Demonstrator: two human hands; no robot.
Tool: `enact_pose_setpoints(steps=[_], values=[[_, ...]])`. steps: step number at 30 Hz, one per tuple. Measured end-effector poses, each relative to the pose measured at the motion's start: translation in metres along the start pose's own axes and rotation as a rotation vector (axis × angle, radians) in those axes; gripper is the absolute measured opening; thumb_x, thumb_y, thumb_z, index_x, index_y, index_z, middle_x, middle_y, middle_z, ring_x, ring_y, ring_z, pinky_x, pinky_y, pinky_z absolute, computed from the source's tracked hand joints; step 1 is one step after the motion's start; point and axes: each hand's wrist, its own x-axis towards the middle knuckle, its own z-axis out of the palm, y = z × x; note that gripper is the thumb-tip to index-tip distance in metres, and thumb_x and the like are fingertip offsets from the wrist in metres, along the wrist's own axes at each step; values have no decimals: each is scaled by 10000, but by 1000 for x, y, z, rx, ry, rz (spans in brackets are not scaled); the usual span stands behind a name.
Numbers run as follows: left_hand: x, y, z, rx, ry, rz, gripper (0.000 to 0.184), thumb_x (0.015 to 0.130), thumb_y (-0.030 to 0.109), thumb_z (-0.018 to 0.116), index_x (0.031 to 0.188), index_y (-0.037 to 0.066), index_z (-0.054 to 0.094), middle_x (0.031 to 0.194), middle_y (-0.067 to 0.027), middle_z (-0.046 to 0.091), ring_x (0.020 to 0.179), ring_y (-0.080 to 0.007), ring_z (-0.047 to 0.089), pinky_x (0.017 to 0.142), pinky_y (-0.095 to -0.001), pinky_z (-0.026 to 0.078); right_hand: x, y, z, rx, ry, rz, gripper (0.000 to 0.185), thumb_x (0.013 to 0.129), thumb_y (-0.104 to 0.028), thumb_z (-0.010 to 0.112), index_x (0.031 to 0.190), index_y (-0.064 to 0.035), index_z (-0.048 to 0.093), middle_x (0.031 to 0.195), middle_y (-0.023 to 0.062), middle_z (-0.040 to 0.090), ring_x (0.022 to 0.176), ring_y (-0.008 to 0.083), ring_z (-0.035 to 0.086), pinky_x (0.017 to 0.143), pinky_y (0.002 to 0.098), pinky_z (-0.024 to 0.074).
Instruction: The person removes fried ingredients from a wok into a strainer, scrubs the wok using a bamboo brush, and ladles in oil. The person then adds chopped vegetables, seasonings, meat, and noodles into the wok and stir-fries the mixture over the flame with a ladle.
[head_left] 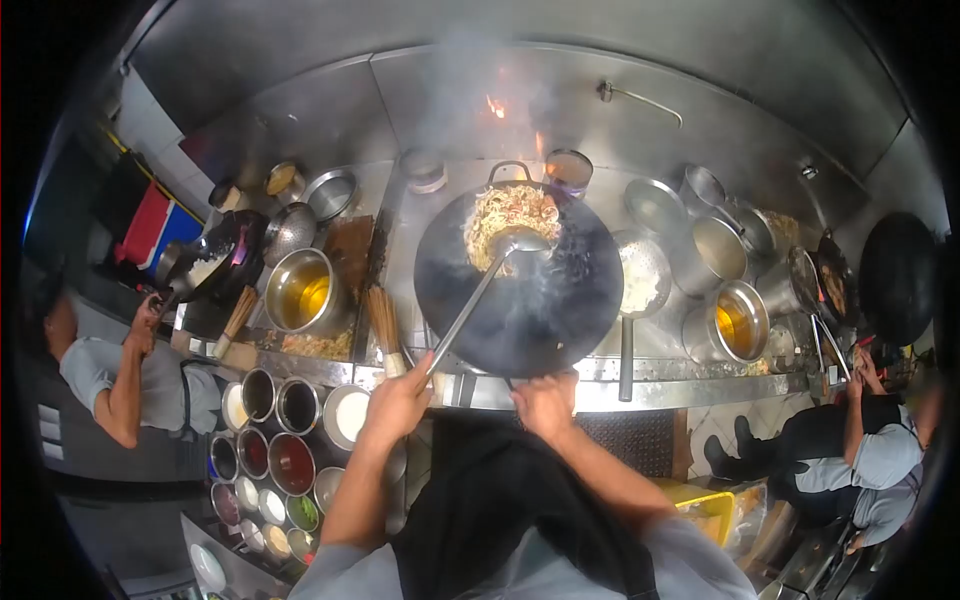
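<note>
A large black wok (520, 280) sits on the stove in front of me, with noodle-like fried food (505, 215) at its far side. My left hand (400, 402) is closed around the long handle of a metal ladle (470, 308), whose bowl rests at the near edge of the food. At the wok's near rim, my right hand (545, 402) is closed on the wok handle (513, 383), mostly hidden by the fingers. Smoke rises from the wok, and flames (496, 106) show behind it.
A strainer (640, 275) holding pale food lies right of the wok. Oil pots (300, 290) (740, 320) stand on both sides. Seasoning containers (292, 462) are grouped at lower left. One person (140, 375) works at left; people (865, 440) are at right.
</note>
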Motion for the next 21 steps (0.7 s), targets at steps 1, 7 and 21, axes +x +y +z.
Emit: enact_pose_setpoints(steps=[1, 7, 21], values=[[-8, 2, -12, -110, 16, 11, 566, 857, 182, 652, 1406, 232, 527, 860, -209, 680, 811, -409, 657, 741, -486, 522, -4, 0, 0, -6, -3, -21, 153, 828, -263, 705, 817, -116, 743, 838, 109, 683, 868, 289, 642, 766, 485, 479], [-7, -5, -74, -97, -134, -88, 536, 870, 173, 663, 1391, 138, 542, 975, -214, 688, 906, -346, 688, 799, -387, 527, 93, 38, 21, 54, 111, -25, 141, 858, -163, 657, 777, -59, 708, 788, 137, 670, 795, 326, 610, 824, 432, 464], [91, -74, 52, -190, -121, 154, 633, 865, 107, 617, 1465, 230, 456, 956, -167, 687, 840, -309, 683, 762, -409, 527, 118, 69, 46, 176, 82, -27, 129, 873, -153, 629, 834, -57, 707, 857, 118, 693, 886, 306, 627, 887, 426, 455]])
